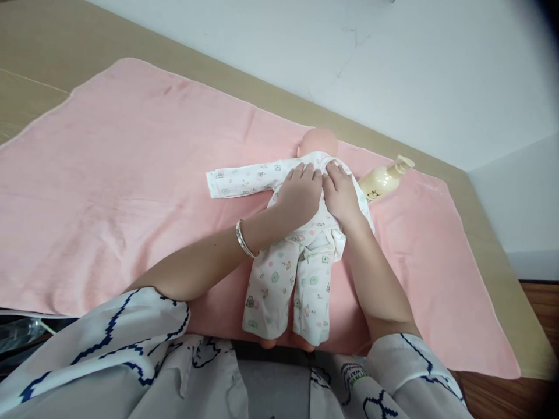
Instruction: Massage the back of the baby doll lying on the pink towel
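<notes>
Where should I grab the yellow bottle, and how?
Probably hold the bottle around its wide body, below the narrow pump top, with the right hand coming from the right: the doll crowds the bottle's left side; pink blanket shows at its right.

Doll [315, 149]: bald, laid out flat, head [321, 139] away from me, feet [268, 344] poking my way
Top [325, 218]: white, tiny prints, one sleeve [242, 180] stretched straight out to my left
Pants [277, 273]: similar prints, kinda rumpled up top
Spot: pink blanket [109, 151]
</notes>
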Motion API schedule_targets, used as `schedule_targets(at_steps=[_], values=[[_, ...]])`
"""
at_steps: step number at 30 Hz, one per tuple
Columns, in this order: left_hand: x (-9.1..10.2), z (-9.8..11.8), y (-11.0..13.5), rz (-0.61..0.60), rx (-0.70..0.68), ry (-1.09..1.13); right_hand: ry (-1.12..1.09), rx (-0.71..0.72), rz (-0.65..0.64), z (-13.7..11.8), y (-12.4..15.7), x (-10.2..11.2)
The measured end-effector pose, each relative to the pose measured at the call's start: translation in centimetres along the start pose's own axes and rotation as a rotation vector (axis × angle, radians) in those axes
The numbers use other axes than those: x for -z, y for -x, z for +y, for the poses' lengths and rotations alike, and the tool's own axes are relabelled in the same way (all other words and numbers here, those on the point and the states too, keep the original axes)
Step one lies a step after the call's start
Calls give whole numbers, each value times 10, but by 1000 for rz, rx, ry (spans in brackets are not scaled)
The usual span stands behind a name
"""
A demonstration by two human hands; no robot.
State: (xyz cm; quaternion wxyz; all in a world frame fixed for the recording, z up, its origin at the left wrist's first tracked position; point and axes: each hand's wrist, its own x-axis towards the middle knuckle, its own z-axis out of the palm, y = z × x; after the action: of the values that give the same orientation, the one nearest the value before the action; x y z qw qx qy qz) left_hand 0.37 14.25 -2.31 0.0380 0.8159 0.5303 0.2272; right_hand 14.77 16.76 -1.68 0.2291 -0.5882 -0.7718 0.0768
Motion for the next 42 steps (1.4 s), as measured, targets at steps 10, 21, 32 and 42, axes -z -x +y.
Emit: schedule_targets(at_steps=[10,21,32,42], values=[[-2,-27,-20,-20,96,195,207,-58,-26,-50,29,5],[14,0,0,-8,-41,-54,12,31,-39,-12,6,4],[21,-24,-17,-130,-21,120,270,-32,-112,-59,31,15],[5,-20,-12,-63,99,98,81,-23,-88,-21,7,15]])
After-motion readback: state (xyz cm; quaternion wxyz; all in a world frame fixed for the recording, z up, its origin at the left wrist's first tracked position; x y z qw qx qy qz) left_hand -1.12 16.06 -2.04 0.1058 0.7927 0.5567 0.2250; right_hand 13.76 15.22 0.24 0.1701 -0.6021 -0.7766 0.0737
